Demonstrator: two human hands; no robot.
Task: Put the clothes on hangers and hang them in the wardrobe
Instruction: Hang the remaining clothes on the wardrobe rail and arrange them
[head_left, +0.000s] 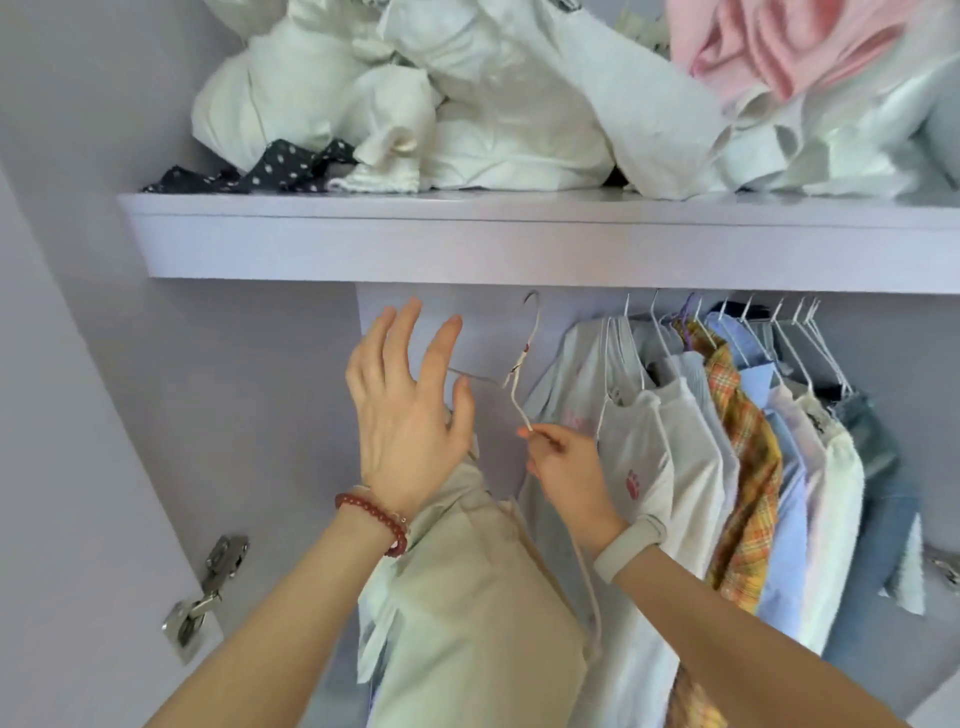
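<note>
Between the two hands, just under the shelf: one thin white wire hanger (522, 364), hook raised toward the rail area, which is hidden behind the shelf edge; whether the hook is seated cannot be told. Right hand (566, 473) pinches the hanger's lower wire at its fingers (535, 431). Left hand (402, 410) is spread, its fingers (441, 343) straight and released, grasping nothing. Below the left wrist: beige cloth garment (467, 597), draped; seemingly on this hanger.

Right of the right hand: row of hung shirts (727, 441), white, plaid yellow, pale blue, denim. Judged: much done, this piece being hung.

Above the fingers: lilac wardrobe shelf (467, 234) carrying crumpled white and pink bedding (519, 104), and a dark dotted cloth (270, 171). Lower left: metal door hinge (208, 592).
</note>
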